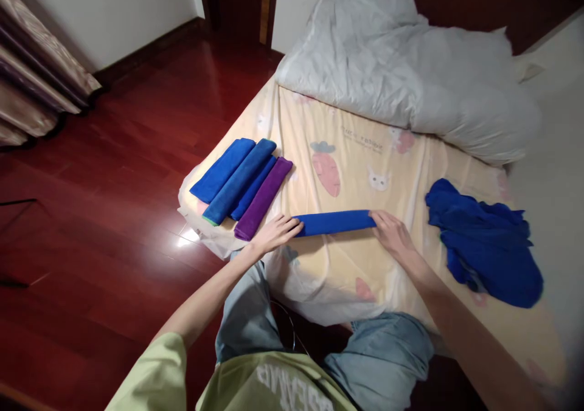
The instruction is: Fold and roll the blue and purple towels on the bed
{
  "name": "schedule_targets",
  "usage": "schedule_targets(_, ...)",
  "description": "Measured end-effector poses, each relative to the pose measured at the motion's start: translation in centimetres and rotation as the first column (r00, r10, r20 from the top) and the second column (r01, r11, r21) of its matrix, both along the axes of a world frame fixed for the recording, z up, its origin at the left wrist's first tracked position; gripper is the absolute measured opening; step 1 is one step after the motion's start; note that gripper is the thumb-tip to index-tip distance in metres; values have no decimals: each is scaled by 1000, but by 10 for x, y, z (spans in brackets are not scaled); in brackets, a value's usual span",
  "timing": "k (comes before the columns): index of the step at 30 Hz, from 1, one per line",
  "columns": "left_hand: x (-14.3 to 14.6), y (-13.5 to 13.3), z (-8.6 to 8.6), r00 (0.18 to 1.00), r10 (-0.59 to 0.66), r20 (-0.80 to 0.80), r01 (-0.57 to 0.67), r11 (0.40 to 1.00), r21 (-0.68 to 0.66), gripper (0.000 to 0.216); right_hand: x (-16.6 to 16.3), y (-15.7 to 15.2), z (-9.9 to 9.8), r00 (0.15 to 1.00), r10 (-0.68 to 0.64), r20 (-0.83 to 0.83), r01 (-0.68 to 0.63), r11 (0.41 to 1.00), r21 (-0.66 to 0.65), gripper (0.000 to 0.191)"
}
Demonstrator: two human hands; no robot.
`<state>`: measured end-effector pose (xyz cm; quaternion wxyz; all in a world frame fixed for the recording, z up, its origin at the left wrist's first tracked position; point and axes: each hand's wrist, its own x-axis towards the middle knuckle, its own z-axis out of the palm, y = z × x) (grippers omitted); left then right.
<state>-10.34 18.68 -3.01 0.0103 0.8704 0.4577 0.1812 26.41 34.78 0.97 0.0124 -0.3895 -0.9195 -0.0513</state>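
Observation:
A blue towel (pixel 336 223), folded into a long narrow strip, lies across the near part of the bed. My left hand (pixel 279 232) grips its left end, fingers closed over the edge. At the opposite end, my right hand (pixel 391 233) pinches the cloth between thumb and fingers. Just left of my left hand is a folded purple towel (pixel 263 199). Beside it lie several folded blue towels (pixel 239 182), laid side by side on a slant. Over to the right, a loose heap of blue cloth (pixel 490 247) rests crumpled on the bed.
The bed (pixel 351 265) has a yellow sheet printed with carrots and rabbits. A bunched grey-white quilt (pixel 410 70) lies along its far side. Dark red wooden floor (pixel 137 174) stretches to the left, with a curtain (pixel 36 76) at the far left.

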Motion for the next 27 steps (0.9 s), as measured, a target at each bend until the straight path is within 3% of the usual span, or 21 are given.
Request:
schedule_targets(5,-62,-60,-2,985,170,11,-170,986,1,41,-141,65,11,951,300,-77,-296,953,56,33)
schedule_targets(9,-98,-79,-5,947,320,27,-321,945,61,46,-252,100,-6,870,461,-174,-443,887,131,31)
schedule_targets(12,-112,-79,-10,933,360,18,-359,927,108,50,-306,111,-23,842,503,-193,-480,863,156,33)
schedule_targets(16,-113,-73,-22,917,398,-10,-396,914,85,52,-336,116,-47,839,524,-145,-494,846,201,36)
schedule_targets(22,-104,-68,-46,887,461,14,-461,886,48,59,-345,118,-78,856,505,-113,-478,855,200,35)
schedule_targets(27,-106,-68,-50,876,481,40,-482,868,118,60,-346,111,-81,869,428,-249,-426,902,66,33)
